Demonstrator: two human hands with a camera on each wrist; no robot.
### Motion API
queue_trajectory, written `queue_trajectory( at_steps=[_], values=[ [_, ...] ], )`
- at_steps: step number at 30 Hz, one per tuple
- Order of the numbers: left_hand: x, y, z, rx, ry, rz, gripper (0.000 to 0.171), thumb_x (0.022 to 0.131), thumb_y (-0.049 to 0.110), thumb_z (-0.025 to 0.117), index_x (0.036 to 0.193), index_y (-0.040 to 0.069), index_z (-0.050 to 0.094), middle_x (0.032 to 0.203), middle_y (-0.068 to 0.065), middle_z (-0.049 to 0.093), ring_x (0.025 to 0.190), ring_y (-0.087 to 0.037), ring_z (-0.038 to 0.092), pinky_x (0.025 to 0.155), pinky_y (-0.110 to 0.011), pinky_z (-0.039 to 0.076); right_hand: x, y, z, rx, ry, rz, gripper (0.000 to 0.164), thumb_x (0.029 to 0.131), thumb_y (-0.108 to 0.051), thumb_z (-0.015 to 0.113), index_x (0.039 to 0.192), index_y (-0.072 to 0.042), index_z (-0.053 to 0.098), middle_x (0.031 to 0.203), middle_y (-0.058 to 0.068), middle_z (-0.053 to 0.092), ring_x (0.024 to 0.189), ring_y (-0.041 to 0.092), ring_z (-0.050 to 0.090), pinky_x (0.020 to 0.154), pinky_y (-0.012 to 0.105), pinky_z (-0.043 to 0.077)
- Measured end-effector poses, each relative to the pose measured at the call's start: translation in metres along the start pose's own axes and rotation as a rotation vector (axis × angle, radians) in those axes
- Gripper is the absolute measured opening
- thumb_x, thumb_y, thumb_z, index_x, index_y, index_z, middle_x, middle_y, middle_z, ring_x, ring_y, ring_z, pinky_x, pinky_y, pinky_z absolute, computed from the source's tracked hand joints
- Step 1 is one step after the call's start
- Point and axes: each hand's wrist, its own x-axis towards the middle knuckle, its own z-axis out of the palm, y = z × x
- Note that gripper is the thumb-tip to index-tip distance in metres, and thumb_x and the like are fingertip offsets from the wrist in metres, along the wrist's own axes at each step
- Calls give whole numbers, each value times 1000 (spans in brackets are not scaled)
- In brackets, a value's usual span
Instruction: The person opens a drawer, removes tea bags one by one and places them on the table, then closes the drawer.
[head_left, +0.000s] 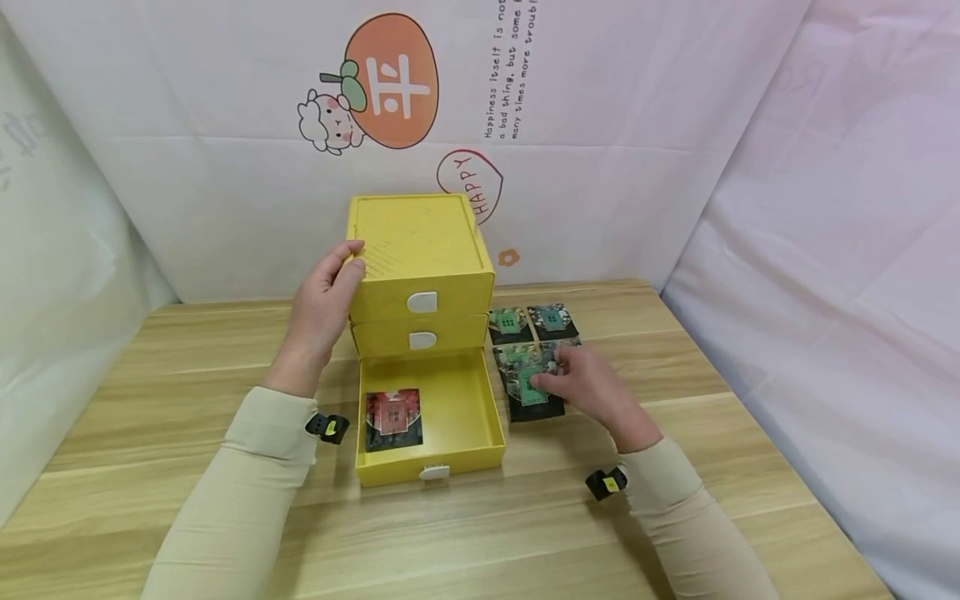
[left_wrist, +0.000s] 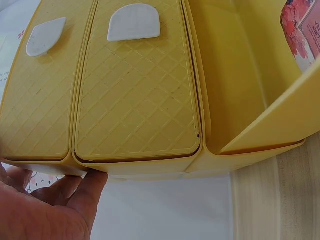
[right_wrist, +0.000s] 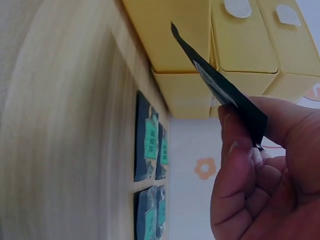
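A yellow drawer unit (head_left: 420, 242) with white pull tabs stands on the table, its bottom drawer (head_left: 465, 417) pulled out. Inside that drawer, on the left, lies a flat packet with a red label (head_left: 393, 418). My left hand (head_left: 321, 304) rests against the unit's upper left side, fingers extended along it. My right hand (head_left: 588, 383) pinches a dark packet with a green label (head_left: 534, 392), right of the open drawer. In the right wrist view this packet (right_wrist: 220, 82) is seen edge-on, raised off the table between thumb and fingers.
Several packets with green labels lie on the wooden table (head_left: 187, 400) right of the unit, such as this back packet (head_left: 553, 319); the held one partly covers others. A printed white cloth (head_left: 600, 192) hangs behind and at both sides.
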Motion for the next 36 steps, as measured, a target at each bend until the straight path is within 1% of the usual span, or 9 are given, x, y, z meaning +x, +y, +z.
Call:
queue_trajectory(
  at_steps=[3,5,11,12,16,20,23,30,36],
  values=[
    [0,0,0,1,1,2,55,107,54,44,156,29,49,166,6,38,145,-21,40,115,-49,35,1,4,2,-22,-30,-4,40,93,-33,79,79,-11,48,66,-1,45,60,16,46,56,31,39],
    [0,0,0,2,2,1,55,107,54,44,156,30,49,166,6,38,147,-21,40,117,-50,35,1,7,3,-38,-54,-7,40,93,-33,79,78,-12,48,65,-1,45,60,16,47,56,31,39],
    [0,-1,0,3,0,-1,56,107,55,44,156,30,49,167,6,38,147,-22,39,117,-50,34,1,12,8,-80,-119,6,46,92,-33,78,73,-13,42,63,-3,37,57,14,37,55,30,32],
    [0,-1,0,3,1,-1,55,107,55,44,156,30,49,167,6,38,147,-22,39,117,-50,34,1,12,9,-85,-125,11,45,92,-33,79,73,-14,42,63,-3,37,57,14,37,55,30,33],
    [0,-1,0,4,1,-3,56,107,55,45,156,30,49,166,6,38,146,-22,39,117,-50,34,1,14,11,-115,-141,40,44,91,-33,80,73,-13,46,62,-3,42,55,14,44,55,30,35],
    [0,-1,0,11,0,-3,56,107,56,44,157,30,49,167,6,37,149,-22,38,118,-51,33,2,18,12,-111,-157,86,36,92,-34,80,77,-11,56,63,-1,51,54,15,50,55,30,40],
    [0,-1,0,17,1,-3,56,107,56,44,157,30,49,167,6,36,150,-22,37,118,-51,34,3,21,14,-120,-156,109,33,91,-35,80,81,-9,61,64,0,55,56,16,50,55,31,41],
    [0,-1,0,21,8,-8,55,107,54,45,156,30,50,167,6,38,148,-22,39,117,-51,34,4,27,20,-150,-138,137,35,91,-37,80,79,-10,62,63,0,53,54,15,47,54,30,39],
    [0,-1,0,20,8,-9,55,107,55,44,156,30,49,167,6,37,148,-22,38,117,-51,34,5,26,22,-183,-127,166,35,90,-37,81,79,-9,64,69,2,60,56,16,53,55,29,42]
  ],
)
